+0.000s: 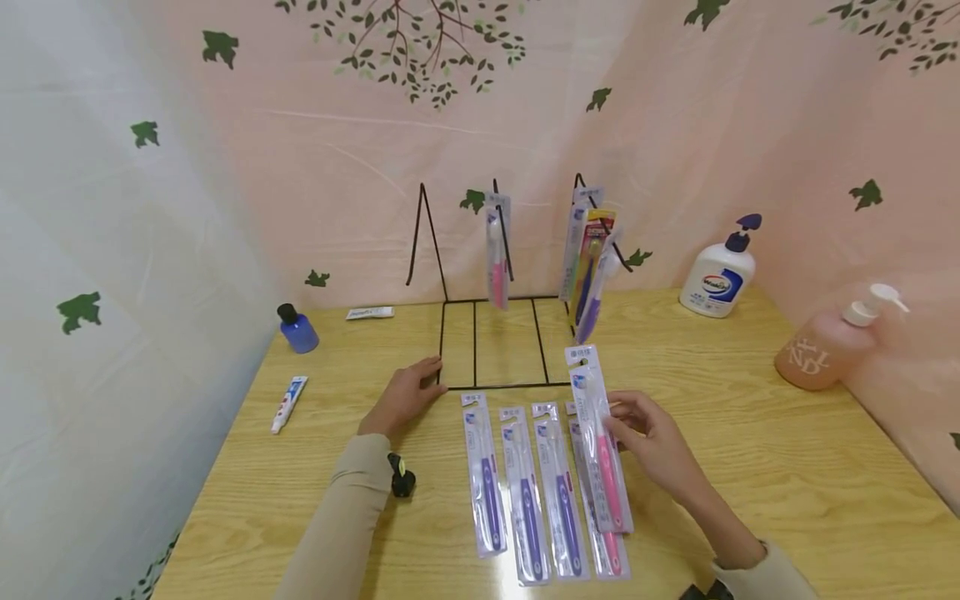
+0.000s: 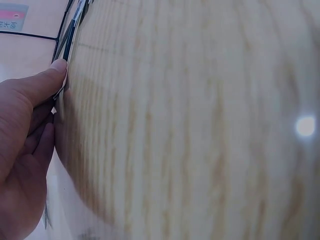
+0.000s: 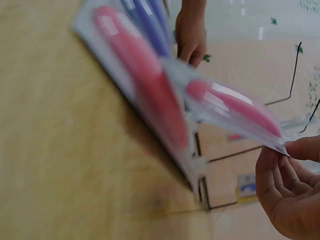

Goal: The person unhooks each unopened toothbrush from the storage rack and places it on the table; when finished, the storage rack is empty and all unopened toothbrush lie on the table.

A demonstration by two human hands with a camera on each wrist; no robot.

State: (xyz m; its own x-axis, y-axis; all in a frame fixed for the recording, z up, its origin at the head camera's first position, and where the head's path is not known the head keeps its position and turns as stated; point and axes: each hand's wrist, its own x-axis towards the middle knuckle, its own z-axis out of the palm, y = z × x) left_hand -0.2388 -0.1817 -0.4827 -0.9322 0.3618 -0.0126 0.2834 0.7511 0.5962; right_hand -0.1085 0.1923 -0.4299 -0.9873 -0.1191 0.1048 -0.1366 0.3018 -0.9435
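Note:
My right hand (image 1: 621, 419) pinches the edge of a packaged pink toothbrush (image 1: 602, 446) and holds it tilted a little above the wooden table (image 1: 787, 467). The right wrist view shows this pack (image 3: 232, 107) lifted, with the thumb and fingers (image 3: 295, 155) at its corner. Several packaged toothbrushes (image 1: 528, 496), mostly purple, lie side by side under and left of it. My left hand (image 1: 426, 373) grips the front left corner of a black wire rack (image 1: 495, 385); in the left wrist view the thumb (image 2: 54, 70) presses on the wire. More packs hang from the rack's hooks (image 1: 587, 254).
A white pump bottle (image 1: 718, 279) and a pink pump bottle (image 1: 825, 350) stand at the back right. On the left are a small blue bottle (image 1: 298, 329), a toothpaste tube (image 1: 288, 402) and a smaller tube (image 1: 370, 313). Curtains close off the table's back and sides.

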